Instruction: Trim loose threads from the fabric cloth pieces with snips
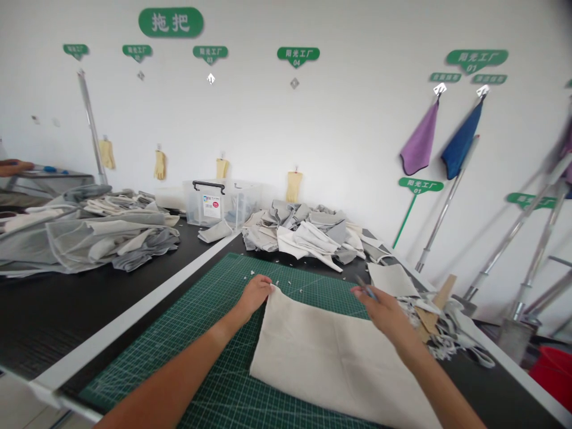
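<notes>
A cream cloth panel [330, 357] is laid flat on a green cutting mat [210, 304], which is spread on the bench [67, 316] as a backing. The hands are held apart: the left hand [254, 296] is placed at the panel's far corner, apparently to steady it, though a pinch cannot be confirmed. A slim blue-handled tool [366, 291] is gripped by the right hand [382, 307]. Heaped fabric offcuts [304, 232] are kept beyond the mat.

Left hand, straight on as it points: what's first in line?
Probably the heap of grey and off-white fabric offcuts beyond the cutting mat; the left hand would cross only tiny scraps first, though depth is unclear.
</notes>
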Tool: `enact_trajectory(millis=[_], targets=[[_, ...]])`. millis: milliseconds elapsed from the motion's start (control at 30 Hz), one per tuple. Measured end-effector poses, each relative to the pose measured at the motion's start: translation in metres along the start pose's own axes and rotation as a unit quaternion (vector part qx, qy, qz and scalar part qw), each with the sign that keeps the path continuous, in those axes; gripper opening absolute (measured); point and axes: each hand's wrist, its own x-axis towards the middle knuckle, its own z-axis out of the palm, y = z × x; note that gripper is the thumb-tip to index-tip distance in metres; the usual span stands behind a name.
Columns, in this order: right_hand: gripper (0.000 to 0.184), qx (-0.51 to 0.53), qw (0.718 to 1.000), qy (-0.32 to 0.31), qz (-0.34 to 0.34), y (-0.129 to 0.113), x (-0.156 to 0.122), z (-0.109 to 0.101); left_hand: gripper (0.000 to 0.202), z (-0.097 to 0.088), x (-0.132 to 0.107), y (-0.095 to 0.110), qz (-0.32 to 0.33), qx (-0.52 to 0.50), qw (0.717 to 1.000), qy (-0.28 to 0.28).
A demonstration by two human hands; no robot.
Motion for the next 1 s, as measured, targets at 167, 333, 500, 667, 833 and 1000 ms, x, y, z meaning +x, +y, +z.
enact_trajectory(millis=[167, 333, 500, 667, 833, 1000], targets=[[0.034, 0.105, 0.976, -0.172, -0.081, -0.069, -0.009, 0.088, 0.026, 0.002, -0.013, 0.001, 0.013, -0.047, 0.999, 0.019], [0.028, 0.162, 0.960, -0.199, -0.113, -0.100, -0.014, 0.151, 0.032, 0.000, -0.023, 0.007, 0.029, -0.078, 0.996, -0.031], [0.031, 0.203, 0.951, -0.184, -0.143, -0.096, -0.014, 0.190, 0.037, 0.002, -0.026, 0.009, 0.060, -0.065, 0.993, -0.079], [0.033, 0.194, 0.950, -0.198, -0.142, -0.083, -0.019, 0.201, 0.039, 0.005, -0.022, 0.005, 0.119, -0.013, 0.988, -0.096], [0.026, 0.207, 0.953, -0.185, -0.123, -0.083, -0.021, 0.198, 0.038, 0.006, -0.021, 0.001, 0.117, 0.053, 0.989, -0.072], [0.030, 0.183, 0.960, -0.177, -0.114, -0.083, -0.022, 0.198, 0.027, 0.004, -0.024, 0.004, 0.136, 0.087, 0.986, -0.053]])
